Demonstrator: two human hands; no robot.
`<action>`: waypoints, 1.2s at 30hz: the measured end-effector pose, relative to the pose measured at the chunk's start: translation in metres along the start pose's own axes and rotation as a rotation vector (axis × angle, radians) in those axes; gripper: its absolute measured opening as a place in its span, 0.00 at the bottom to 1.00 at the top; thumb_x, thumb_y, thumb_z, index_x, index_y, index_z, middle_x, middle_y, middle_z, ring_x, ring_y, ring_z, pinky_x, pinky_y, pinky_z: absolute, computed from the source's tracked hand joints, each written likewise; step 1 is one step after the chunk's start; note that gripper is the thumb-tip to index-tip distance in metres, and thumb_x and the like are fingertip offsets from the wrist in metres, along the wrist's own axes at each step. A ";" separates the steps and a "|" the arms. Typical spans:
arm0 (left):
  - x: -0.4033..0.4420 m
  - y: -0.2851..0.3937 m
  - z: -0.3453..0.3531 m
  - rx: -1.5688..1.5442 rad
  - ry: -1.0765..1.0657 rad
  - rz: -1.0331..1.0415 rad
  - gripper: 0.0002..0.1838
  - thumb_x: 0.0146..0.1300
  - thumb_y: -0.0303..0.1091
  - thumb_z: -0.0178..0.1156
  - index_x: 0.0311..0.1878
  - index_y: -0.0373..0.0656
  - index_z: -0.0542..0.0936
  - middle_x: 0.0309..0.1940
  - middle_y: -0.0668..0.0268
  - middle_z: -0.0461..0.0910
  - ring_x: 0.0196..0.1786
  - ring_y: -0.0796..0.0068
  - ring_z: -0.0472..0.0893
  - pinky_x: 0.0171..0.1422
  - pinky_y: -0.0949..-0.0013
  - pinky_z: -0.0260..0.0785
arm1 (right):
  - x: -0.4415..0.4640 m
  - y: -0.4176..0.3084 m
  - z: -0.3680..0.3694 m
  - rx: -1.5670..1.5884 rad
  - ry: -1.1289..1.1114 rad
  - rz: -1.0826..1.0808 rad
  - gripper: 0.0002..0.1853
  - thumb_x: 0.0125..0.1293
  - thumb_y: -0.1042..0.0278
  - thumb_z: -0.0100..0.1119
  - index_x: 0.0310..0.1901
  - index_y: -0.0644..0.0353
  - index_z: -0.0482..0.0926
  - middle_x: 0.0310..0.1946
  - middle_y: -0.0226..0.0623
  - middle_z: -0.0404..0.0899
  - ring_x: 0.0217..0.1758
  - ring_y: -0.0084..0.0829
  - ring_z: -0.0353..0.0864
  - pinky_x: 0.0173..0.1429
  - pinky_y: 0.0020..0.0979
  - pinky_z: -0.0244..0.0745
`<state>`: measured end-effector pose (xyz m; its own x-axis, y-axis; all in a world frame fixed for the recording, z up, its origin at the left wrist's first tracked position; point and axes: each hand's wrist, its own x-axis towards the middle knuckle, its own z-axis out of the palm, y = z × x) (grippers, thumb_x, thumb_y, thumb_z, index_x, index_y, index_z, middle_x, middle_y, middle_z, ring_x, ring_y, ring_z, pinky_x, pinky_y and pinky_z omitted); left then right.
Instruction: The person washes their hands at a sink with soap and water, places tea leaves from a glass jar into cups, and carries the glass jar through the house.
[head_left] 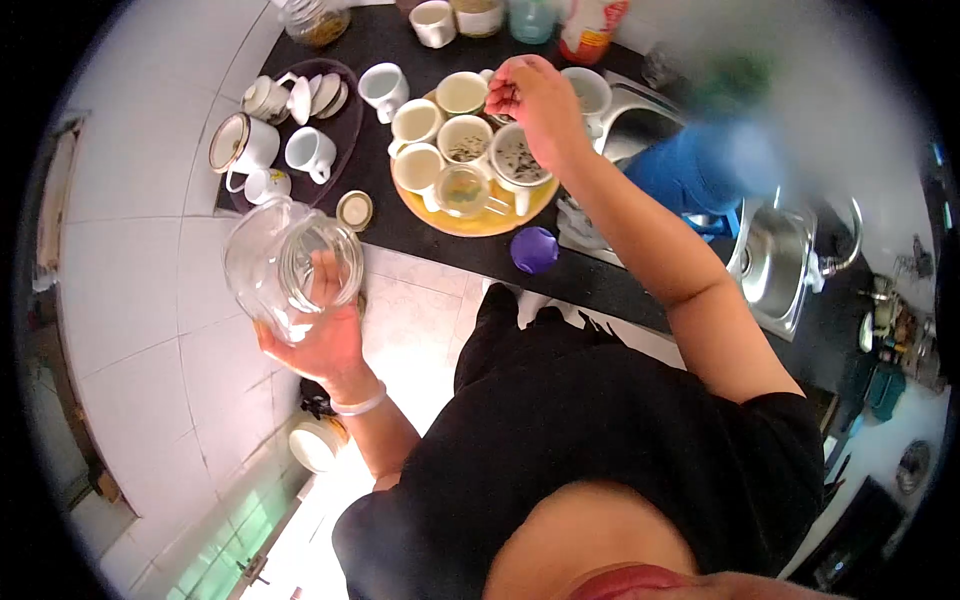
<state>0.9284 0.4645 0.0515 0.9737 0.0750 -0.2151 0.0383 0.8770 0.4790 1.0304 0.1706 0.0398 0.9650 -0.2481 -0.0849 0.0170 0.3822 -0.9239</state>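
My left hand (330,350) holds up a clear glass jar (250,262), tilted with its wide mouth uncovered; no contents show in it. My right hand (535,105) hovers over the back right of a round yellow tray (455,227), fingers curled together. Whatever they pinch is hidden. Several white cups crowd the tray. Dark flakes like dry tea leaves lie in a front right cup (520,160) and a middle cup (466,140). A glass cup (463,190) stands at the tray's front. A purple lid (534,250) lies near the counter edge.
A dark oval tray (350,125) at left carries a lidded white pot (250,145), cups and small lids. A round lid (355,210) lies beside it. At right are a blue container (700,165) and a steel sink (778,260). Jars and mugs line the back.
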 end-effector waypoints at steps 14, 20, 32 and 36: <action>0.058 0.037 -0.041 -0.110 0.071 -0.042 0.41 0.50 0.60 0.58 0.60 0.39 0.66 0.58 0.45 0.64 0.64 0.51 0.61 0.71 0.49 0.47 | 0.076 0.121 0.007 -1.568 -0.830 -0.058 0.11 0.54 0.70 0.49 0.36 0.59 0.81 0.31 0.47 0.80 0.36 0.45 0.80 0.42 0.42 0.73; 0.053 0.014 -0.015 -0.093 0.135 -0.105 0.40 0.53 0.61 0.53 0.58 0.34 0.68 0.61 0.46 0.61 0.68 0.53 0.56 0.72 0.45 0.41 | 0.040 0.065 -0.008 -1.212 -0.312 -0.148 0.10 0.59 0.63 0.54 0.29 0.62 0.77 0.25 0.42 0.79 0.27 0.37 0.78 0.34 0.37 0.70; -0.010 -0.071 0.046 -0.038 -0.252 -0.211 0.44 0.51 0.52 0.59 0.64 0.33 0.57 0.64 0.50 0.58 0.67 0.48 0.57 0.71 0.43 0.44 | -0.234 -0.081 -0.386 0.224 0.948 -0.011 0.10 0.62 0.65 0.54 0.26 0.59 0.72 0.21 0.31 0.71 0.24 0.24 0.71 0.26 0.25 0.67; -0.075 -0.129 0.074 0.146 -0.220 -0.122 0.42 0.52 0.54 0.59 0.61 0.29 0.60 0.61 0.49 0.62 0.66 0.48 0.59 0.70 0.44 0.49 | -0.186 -0.082 -0.509 -0.164 1.326 -0.238 0.16 0.56 0.56 0.60 0.25 0.60 0.71 0.16 0.27 0.66 0.19 0.25 0.68 0.24 0.30 0.68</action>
<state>0.8673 0.3108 0.0687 0.9846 -0.1455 -0.0968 0.1746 0.7945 0.5816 0.7164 -0.2676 -0.0580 -0.0343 -0.9916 -0.1245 0.0254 0.1236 -0.9920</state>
